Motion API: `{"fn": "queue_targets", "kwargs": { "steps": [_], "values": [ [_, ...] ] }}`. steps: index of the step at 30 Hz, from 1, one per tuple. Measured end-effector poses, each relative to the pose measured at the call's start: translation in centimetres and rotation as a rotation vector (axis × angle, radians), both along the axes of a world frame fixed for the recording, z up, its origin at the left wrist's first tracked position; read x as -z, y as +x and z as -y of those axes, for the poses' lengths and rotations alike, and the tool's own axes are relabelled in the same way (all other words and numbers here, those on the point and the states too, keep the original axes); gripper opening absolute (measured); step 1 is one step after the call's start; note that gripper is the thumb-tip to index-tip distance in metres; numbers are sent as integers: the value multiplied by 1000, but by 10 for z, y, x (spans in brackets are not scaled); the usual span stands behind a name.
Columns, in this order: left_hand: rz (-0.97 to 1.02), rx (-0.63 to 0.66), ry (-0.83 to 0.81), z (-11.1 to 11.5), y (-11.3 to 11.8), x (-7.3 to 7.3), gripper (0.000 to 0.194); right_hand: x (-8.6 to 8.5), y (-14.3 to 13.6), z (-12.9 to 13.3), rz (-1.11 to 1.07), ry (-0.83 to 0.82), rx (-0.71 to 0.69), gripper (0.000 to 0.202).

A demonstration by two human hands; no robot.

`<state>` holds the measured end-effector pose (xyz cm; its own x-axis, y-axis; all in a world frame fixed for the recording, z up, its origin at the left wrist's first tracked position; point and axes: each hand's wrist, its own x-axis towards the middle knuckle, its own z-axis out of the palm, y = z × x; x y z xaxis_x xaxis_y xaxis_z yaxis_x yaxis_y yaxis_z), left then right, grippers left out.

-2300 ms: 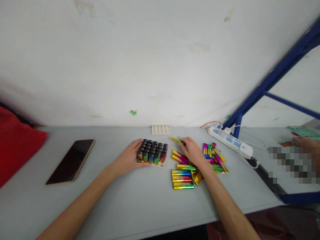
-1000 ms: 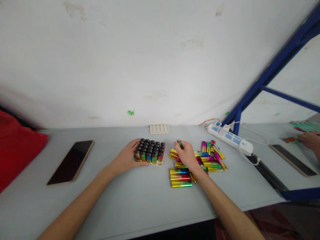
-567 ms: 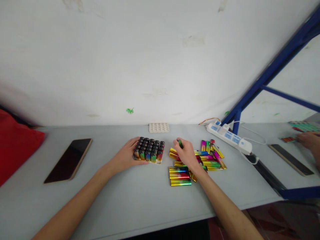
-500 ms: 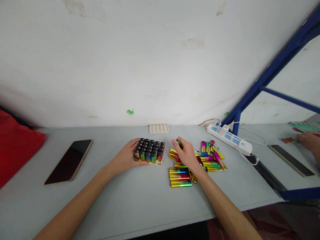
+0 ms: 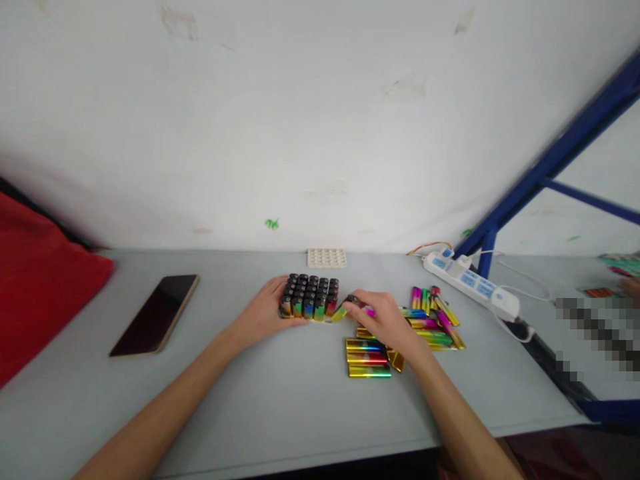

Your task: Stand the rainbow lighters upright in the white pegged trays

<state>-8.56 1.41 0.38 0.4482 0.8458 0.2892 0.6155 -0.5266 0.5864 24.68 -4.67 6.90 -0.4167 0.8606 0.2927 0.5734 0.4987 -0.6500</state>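
Note:
Several lighters [image 5: 309,297] with black tops and shiny rainbow bodies stand upright in close rows, in a pale tray whose edge barely shows beneath them. My left hand [image 5: 264,309] curls round the left side of this block. Pinched in my right hand [image 5: 384,319] is a single yellow-green lighter [image 5: 340,313], tilted, its lower end by the block's front right corner. Under and beyond my right hand lies a loose pile of metallic lighters [image 5: 435,339]. A neat row of lighters [image 5: 367,358] lies flat in front of it.
A white tray with round holes [image 5: 327,258] sits against the wall. A phone [image 5: 155,313] and red cloth [image 5: 45,273] lie left. Right are a white power strip [image 5: 473,283], cables and a blue metal frame [image 5: 530,200]. Part of another person's hand shows far right.
My right hand has moved left and down from above the pile, bringing the lighter to the block's right corner. The view has shifted slightly; my left hand stays on the block.

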Motion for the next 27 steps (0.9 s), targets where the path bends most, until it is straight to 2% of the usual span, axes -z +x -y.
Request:
{"fn": "queue_targets", "kwargs": {
  "steps": [4, 7, 10, 13, 16, 18, 21, 22, 24, 27],
  "values": [
    [-2, 19, -9, -1, 0, 0, 86, 6, 1, -2, 99, -58, -65, 52],
    [-1, 20, -5, -2, 0, 1, 84, 8, -3, -3, 193, -34, -87, 46],
    [-13, 14, -8, -2, -1, 3, 85, 6, -17, -1, 330, 42, -61, 38],
    [-26, 2, -10, -2, -2, 5, 90, 1, -29, 3, 482, 116, 18, 41],
    [-16, -15, -5, -2, -2, 6, 95, -1, -24, -1, 462, 148, 16, 44],
    [-8, -15, -8, -2, -1, 5, 95, -1, -11, -14, 348, 151, 36, 40],
    [4, -16, -16, -3, 1, 3, 95, 4, 4, -56, 240, 210, 164, 28],
    [6, -19, -20, -3, 1, 2, 95, 6, 5, -72, 254, 219, 162, 25],
    [4, -34, -27, -4, 2, 1, 91, 10, -1, -103, 350, 204, 129, 33],
    [-32, -71, -18, -8, -2, 1, 85, 14, -13, -129, 520, 122, 95, 30]
  ]
}}
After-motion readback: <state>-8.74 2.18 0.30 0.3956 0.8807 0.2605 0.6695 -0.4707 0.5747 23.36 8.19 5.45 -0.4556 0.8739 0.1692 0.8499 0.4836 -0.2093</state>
